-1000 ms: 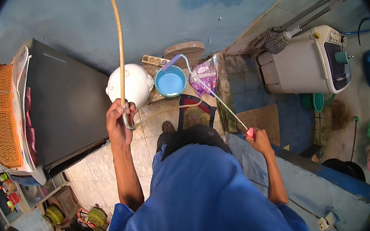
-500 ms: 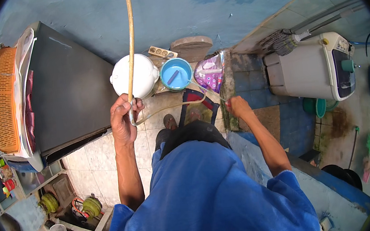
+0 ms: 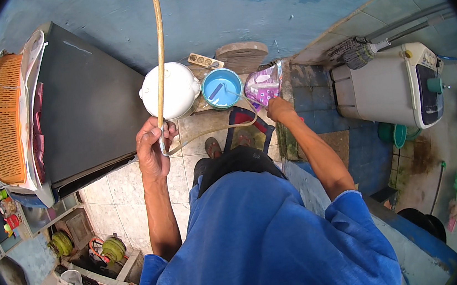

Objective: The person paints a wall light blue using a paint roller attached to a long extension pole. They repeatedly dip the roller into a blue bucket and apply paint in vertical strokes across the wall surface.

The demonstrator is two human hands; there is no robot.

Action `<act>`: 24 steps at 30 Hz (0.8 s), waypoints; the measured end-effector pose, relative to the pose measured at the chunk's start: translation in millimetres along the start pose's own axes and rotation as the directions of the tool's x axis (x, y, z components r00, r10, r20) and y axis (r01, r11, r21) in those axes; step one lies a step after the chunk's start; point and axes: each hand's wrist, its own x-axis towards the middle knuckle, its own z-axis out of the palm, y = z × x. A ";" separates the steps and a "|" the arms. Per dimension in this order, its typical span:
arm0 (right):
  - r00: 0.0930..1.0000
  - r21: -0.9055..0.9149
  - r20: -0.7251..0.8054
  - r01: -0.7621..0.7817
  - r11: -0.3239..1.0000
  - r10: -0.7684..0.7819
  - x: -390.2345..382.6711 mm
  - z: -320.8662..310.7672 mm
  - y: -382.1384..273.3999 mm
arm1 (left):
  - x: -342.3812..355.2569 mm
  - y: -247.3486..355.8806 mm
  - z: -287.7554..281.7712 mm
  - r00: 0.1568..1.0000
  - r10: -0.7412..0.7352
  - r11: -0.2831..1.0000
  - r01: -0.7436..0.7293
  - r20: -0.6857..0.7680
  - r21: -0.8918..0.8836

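Note:
My left hand (image 3: pixel 153 142) is closed around a yellowish flexible hose (image 3: pixel 160 66). One length rises out of view past the top edge; the other bends below my fingers and loops right, beneath the blue tub. My right hand (image 3: pixel 280 109) is closed on the handle end of what looks like a paint roller. Its thin rod leads left to a small dark blue roller (image 3: pixel 215 91) inside the round blue tub (image 3: pixel 206 101), which contains light blue liquid. Most of the handle is hidden by my fingers. Left of the tub stands a white lidded pot-like appliance (image 3: pixel 170 90).
A purple plastic packet (image 3: pixel 261 86) lies right of the tub, with a power strip (image 3: pixel 206 60) behind it. At left stands a dark grey cabinet (image 3: pixel 90 101) with an orange basket (image 3: pixel 6 121). A washing machine (image 3: pixel 376 88) is at right, beyond a low ledge. A mat (image 3: pixel 252 131) lies underfoot.
My right hand has moved left and farther away, closer to the purple packet and tub, with the roller handle. My left hand keeps its hold on the hose. The view has shifted slightly.

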 end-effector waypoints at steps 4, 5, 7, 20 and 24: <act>0.999 -0.005 0.022 0.028 1.000 -0.028 -28.7 -14.2 5.6 | 2.0 -1.6 -2.8 1.000 0.000 1.000 0.000 0.007 -0.012; 1.000 0.039 -0.008 0.016 0.999 -0.016 -39.9 -13.0 10.8 | 3.1 -1.8 -2.2 1.000 0.004 1.000 -0.004 0.002 -0.008; 0.998 0.126 -0.069 0.002 0.992 0.007 -60.6 -6.4 18.7 | 5.3 -1.7 -0.5 1.000 0.014 1.000 -0.014 -0.012 0.002; 0.997 0.279 -0.069 -0.023 0.960 0.044 -105.1 23.2 21.7 | 18.6 -11.4 1.1 0.997 -0.025 0.998 0.029 0.072 -0.058; 0.989 0.274 -0.133 -0.027 0.961 0.066 -119.9 22.2 25.8 | 18.0 -11.2 5.3 0.999 -0.030 0.998 0.032 0.025 -0.062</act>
